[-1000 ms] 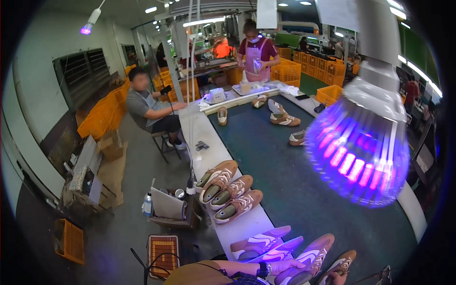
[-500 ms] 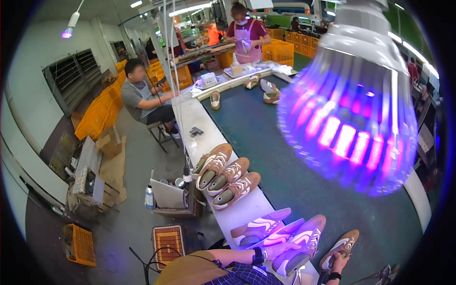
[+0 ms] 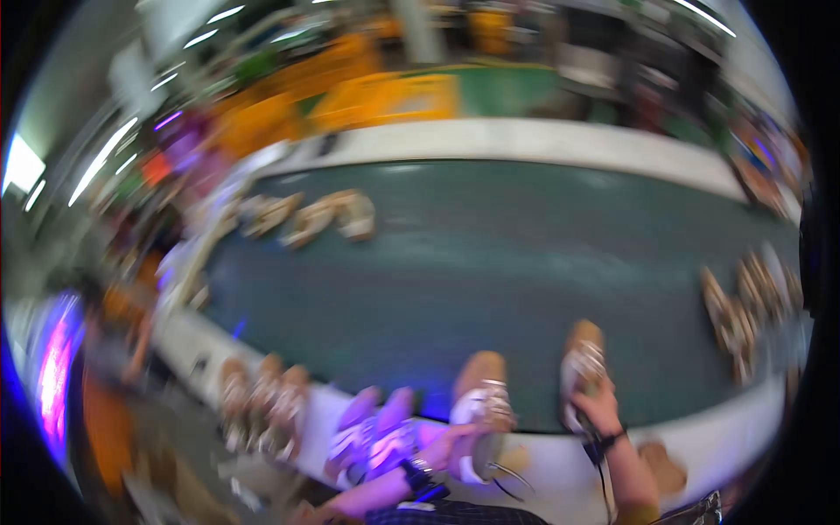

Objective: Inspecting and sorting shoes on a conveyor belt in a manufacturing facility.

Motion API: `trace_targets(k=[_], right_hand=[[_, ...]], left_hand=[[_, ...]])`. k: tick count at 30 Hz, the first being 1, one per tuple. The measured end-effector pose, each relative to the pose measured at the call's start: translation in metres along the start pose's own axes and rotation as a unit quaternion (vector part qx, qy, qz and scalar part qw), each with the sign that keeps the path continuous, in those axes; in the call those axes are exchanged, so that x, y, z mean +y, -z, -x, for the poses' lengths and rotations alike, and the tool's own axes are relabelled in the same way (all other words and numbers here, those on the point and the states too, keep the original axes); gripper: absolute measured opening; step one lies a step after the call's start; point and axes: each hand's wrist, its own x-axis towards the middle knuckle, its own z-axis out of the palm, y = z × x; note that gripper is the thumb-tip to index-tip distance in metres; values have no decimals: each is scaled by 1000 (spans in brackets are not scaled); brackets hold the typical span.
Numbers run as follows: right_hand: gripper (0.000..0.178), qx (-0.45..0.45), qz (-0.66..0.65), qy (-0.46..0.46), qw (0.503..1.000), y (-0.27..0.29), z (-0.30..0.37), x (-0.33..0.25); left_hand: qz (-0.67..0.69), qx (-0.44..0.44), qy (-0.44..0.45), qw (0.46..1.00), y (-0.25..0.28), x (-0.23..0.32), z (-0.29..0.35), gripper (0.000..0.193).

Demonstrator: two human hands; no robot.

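My left hand (image 3: 450, 444) grips the side of a brown-and-white lace-up sneaker (image 3: 481, 394), its toe pointing away from me over the near edge of the dark green surface. To its right, my right hand (image 3: 599, 406) is closed around the heel part of another brown sneaker (image 3: 584, 350). Two sneakers (image 3: 372, 440) lit purple lie left of my left hand on the white border. Motion blur hides the finger details and the laces.
Several brown sneakers (image 3: 264, 404) stand farther left along the white border (image 3: 700, 429). More shoes (image 3: 306, 219) lie at the far left of the green surface (image 3: 490, 254), and several others (image 3: 744, 306) at the right. A glowing purple lamp (image 3: 54, 376) shows at the left rim.
The view has swung to the right, so the lamp now sits at the left rim and shoes at the right have come into sight. Both hands still hold their sneakers.
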Motion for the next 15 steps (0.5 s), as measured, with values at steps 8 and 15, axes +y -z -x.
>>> trace_targets(k=[8, 15], right_hand=[[55, 17, 5, -130, 991, 76, -53, 34], [66, 446, 321, -73, 832, 206, -153, 111]], left_hand=[[-23, 145, 37, 988, 12, 9, -10, 59], [-7, 243, 102, 965, 6, 19, -16, 50]])
